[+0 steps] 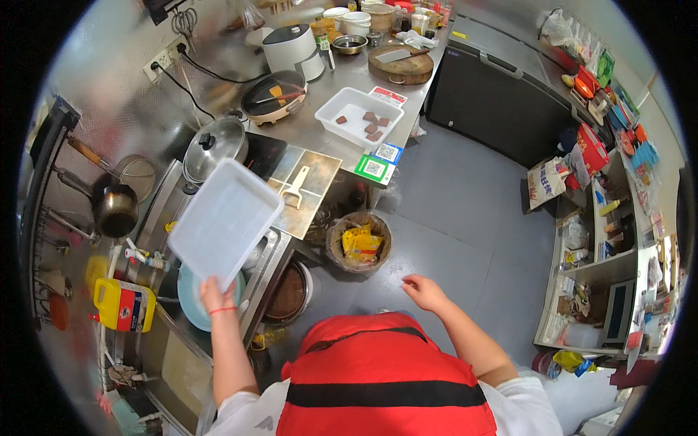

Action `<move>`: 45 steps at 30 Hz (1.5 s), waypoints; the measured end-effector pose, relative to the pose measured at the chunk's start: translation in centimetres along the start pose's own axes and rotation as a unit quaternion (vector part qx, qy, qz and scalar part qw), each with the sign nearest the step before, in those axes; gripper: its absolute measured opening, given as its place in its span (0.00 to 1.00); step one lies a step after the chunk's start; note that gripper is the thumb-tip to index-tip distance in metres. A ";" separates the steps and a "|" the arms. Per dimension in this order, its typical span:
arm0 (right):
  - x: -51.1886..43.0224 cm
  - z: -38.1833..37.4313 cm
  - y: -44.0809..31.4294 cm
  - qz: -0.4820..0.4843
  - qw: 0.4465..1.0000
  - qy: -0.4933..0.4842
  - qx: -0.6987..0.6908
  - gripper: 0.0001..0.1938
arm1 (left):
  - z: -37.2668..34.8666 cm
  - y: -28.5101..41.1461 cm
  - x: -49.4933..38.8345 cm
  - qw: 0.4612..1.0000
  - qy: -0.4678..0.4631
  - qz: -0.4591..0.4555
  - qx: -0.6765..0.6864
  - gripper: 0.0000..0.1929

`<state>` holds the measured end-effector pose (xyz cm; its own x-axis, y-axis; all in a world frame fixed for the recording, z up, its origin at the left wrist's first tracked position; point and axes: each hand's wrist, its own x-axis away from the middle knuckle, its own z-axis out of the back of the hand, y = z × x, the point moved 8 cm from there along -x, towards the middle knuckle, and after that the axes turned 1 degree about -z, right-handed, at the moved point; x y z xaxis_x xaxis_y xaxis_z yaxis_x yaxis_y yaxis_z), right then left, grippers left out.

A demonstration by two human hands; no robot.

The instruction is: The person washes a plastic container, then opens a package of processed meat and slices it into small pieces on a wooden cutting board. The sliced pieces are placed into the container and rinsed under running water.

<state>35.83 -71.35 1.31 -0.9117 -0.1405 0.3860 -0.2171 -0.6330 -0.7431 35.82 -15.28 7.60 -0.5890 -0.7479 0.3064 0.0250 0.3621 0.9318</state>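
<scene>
My left hand (217,297) grips the near end of a translucent white plastic tub (226,215). The tub is held up over the sink edge, in front of the tiled board and the glass-lidded pot (214,144). Below my left hand, a light-blue basin (191,300) sits in the sink, partly covered by the hand and tub. My right hand (425,293) hangs over the floor with loosely curled fingers and nothing visible in it. On the steel counter, a second white plastic tub (349,111) contains several reddish-brown blocks (372,128).
A lined waste bin (359,218) with yellow packets stands below the counter. A peeler (296,188) lies on the tiled board (322,169). Farther back are an electric pan (262,101), an air fryer (292,52) and a cleaver (393,55) on a round chopping block (401,71). A chest freezer (485,98) stands right.
</scene>
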 end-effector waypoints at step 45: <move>-67.0 56.1 -0.1 0.224 0.959 0.036 0.172 0.19 | -83.4 -19.1 -6.5 0.970 -0.088 0.137 0.183 0.19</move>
<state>116.46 -104.56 6.17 -0.9109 -0.4121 0.0226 0.3184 -0.7364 -0.5970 106.61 -63.72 4.05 -0.7306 -0.5008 0.4642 -0.0693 0.7307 0.6792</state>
